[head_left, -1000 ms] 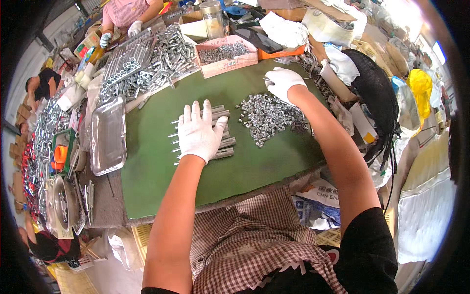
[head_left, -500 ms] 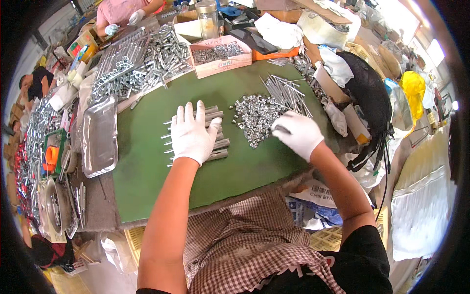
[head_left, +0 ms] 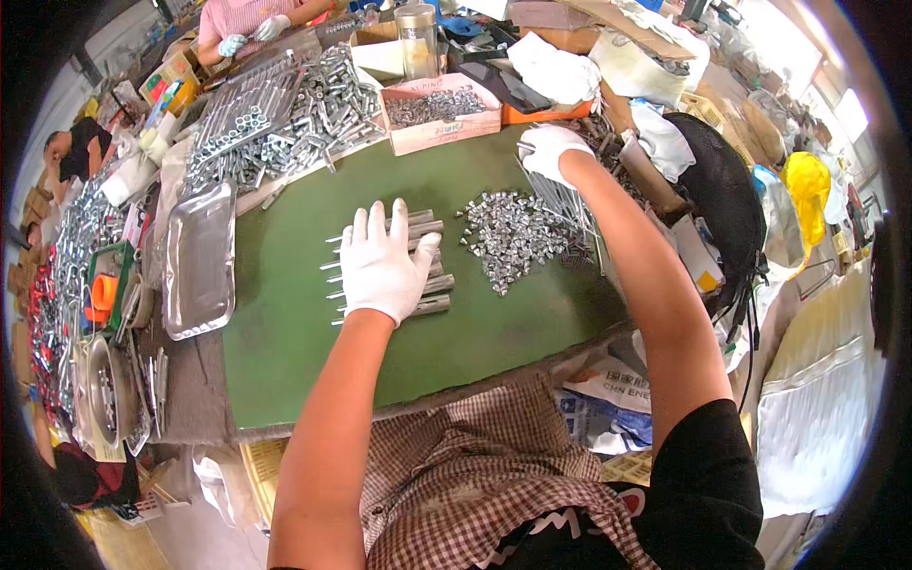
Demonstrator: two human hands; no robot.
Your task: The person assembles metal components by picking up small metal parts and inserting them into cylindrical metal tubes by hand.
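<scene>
My left hand [head_left: 385, 266], in a white glove, lies flat with fingers spread over a row of grey metal tubes [head_left: 435, 305]. Thin rod ends stick out from the row's left side. At the far end of a bundle of thin metal rods [head_left: 560, 201], my gloved right hand [head_left: 554, 154] has its fingers closed on the rod ends; how many it grips is hidden. Between the hands, nearer the right, sits a heap of small shiny metal pieces [head_left: 508, 237]. A small dark cluster of pieces [head_left: 577, 253] lies at the heap's right edge.
A green mat [head_left: 304, 370] covers the table. An oblong metal tray [head_left: 199, 261] stands at left. Behind are a pink box [head_left: 442, 133] of small parts and piled metal tubes [head_left: 332, 100]. A black mesh bag [head_left: 717, 190] borders the right. Another person's gloved hands [head_left: 271, 27] show far back.
My right hand has moved away from the small-piece heap to the far ends of the rods. The dark item at its fingers no longer shows there. My left hand stays on the tubes.
</scene>
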